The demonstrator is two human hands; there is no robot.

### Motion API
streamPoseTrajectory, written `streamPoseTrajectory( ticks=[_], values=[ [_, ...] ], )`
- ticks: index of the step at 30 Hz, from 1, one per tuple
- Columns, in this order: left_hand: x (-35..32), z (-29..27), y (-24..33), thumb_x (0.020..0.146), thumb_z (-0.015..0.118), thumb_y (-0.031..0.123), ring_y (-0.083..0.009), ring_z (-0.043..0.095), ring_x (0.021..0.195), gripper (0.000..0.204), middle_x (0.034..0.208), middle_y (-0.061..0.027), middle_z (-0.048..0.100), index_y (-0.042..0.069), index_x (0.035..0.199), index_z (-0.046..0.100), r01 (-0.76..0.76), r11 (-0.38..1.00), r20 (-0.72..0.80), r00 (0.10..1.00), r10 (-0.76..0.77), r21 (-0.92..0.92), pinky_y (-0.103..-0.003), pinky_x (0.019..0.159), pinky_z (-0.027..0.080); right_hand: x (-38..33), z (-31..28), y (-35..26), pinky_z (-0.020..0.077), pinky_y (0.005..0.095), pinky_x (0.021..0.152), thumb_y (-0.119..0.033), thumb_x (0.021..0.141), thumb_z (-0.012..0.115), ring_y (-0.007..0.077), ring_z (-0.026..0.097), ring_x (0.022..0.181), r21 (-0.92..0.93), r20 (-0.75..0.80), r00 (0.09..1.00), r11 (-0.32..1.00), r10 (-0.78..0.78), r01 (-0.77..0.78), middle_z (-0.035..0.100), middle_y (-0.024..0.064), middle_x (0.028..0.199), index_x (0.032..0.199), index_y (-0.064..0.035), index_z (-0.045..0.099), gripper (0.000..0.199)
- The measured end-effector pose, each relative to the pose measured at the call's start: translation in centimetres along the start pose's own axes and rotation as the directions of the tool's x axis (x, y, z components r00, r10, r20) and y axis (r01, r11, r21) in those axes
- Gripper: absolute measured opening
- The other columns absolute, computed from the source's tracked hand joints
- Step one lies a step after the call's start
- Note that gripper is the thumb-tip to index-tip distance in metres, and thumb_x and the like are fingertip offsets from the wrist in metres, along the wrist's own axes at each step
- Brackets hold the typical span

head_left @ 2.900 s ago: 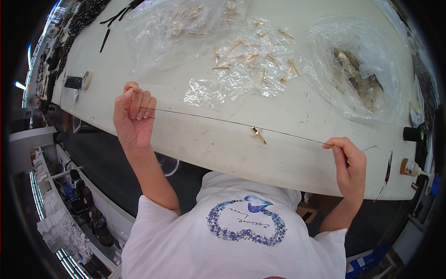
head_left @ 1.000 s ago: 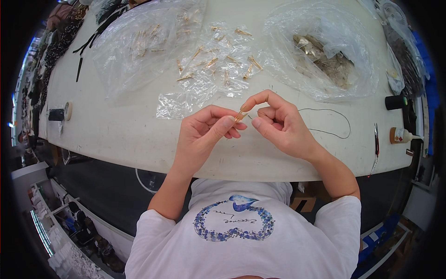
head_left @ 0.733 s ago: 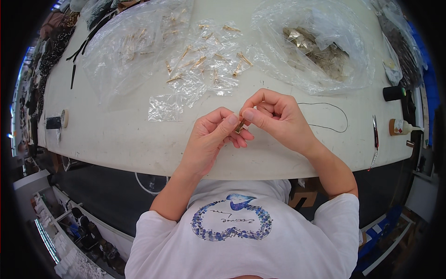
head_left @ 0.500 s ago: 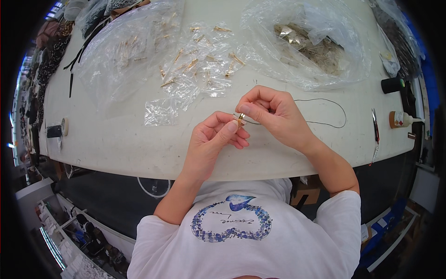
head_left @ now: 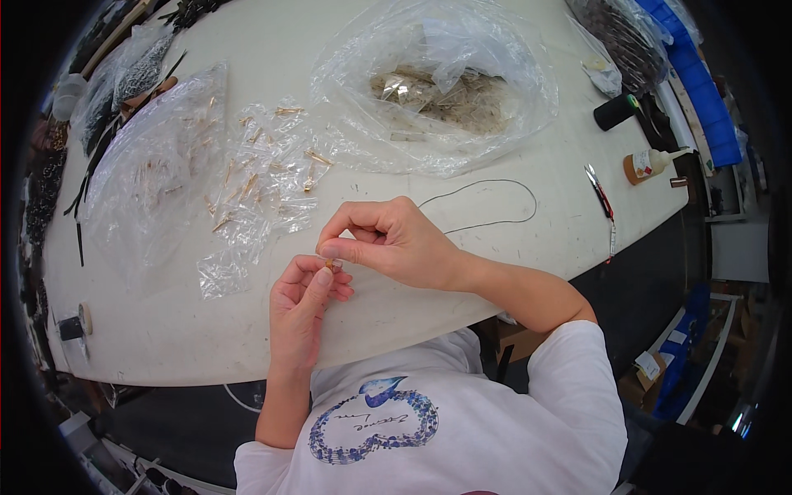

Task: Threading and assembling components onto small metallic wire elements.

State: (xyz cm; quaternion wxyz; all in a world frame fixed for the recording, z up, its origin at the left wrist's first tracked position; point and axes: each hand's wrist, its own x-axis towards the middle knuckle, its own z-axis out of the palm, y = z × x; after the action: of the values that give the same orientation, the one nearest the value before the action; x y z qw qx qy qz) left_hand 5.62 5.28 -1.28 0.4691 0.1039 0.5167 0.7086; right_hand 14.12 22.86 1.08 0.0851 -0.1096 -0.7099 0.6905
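Note:
My left hand (head_left: 299, 304) is closed in a pinch on a small gold-coloured metal piece (head_left: 330, 263), mostly hidden by the fingers. Thumb and forefinger of my right hand (head_left: 388, 241) press together just above it, touching or nearly so; what they grip is covered. A thin dark cord (head_left: 535, 200) lies in a long loop on the table, its near end running behind my right hand. Ahead and to the left, several slim gold pieces (head_left: 247, 186) lie on small clear plastic bags (head_left: 221, 276).
A large clear bag (head_left: 363, 124) with brownish contents lies open at the back; another plastic bag (head_left: 140, 190) spreads at left. To the right are red-handled snips (head_left: 601, 190), a black spool (head_left: 615, 111) and a nozzle bottle (head_left: 648, 165). A tape roll (head_left: 84, 318) stands at far left.
The view has turned, so the table's things appear further left and lower. My right fingers have come down closer over the gold piece, covering more of it. Both hands stay together.

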Motion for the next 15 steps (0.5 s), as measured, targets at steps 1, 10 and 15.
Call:
streamPoseTrajectory(
  ticks=[1, 10, 15],
  values=[
    [0.1, 0.0, -0.1, 0.097, 0.059, 0.013, -0.0149, 0.065, 0.084, 0.013, 0.094, -0.0085, 0.067, 0.002, 0.103, 0.059, -0.01, 1.0, -0.003, 1.0, 0.01, -0.011, -0.028, 0.076, 0.051, 0.0, -0.1, 0.1, 0.0237, 0.0233, 0.051, -0.018, 0.091, 0.069, 0.0026, 0.028, 0.055, -0.001, 0.002, 1.0, 1.0, 0.003, -0.003, 0.034, -0.0087, 0.056, 0.095, -0.0069, 0.07, 0.012],
    [0.2, -0.8, -0.3, 0.096, 0.058, 0.01, -0.0138, 0.064, 0.086, 0.007, 0.095, -0.0073, 0.066, 0.004, 0.099, 0.058, -0.057, 0.996, 0.005, 0.998, 0.057, -0.066, -0.029, 0.079, 0.05, 4.2, -9.3, 0.7, 0.0328, 0.0245, 0.053, -0.022, 0.09, 0.067, 0.0052, 0.039, 0.055, -0.394, -0.379, 0.911, 0.919, -0.163, 0.0, 0.048, -0.0034, 0.059, 0.104, -0.0077, 0.07, 0.02],
    [-0.1, -0.6, -0.3, 0.095, 0.058, 0.01, -0.0126, 0.063, 0.085, 0.004, 0.092, -0.0057, 0.066, 0.007, 0.098, 0.056, -0.089, 0.996, 0.014, 0.996, 0.09, -0.021, -0.027, 0.078, 0.05, 8.8, -12.9, 2.2, 0.0452, 0.036, 0.061, -0.03, 0.088, 0.066, 0.0207, 0.058, 0.062, -0.762, -0.374, 0.909, 0.62, -0.185, -0.187, 0.061, 0.0054, 0.064, 0.11, -0.0092, 0.069, 0.03]
  ],
)
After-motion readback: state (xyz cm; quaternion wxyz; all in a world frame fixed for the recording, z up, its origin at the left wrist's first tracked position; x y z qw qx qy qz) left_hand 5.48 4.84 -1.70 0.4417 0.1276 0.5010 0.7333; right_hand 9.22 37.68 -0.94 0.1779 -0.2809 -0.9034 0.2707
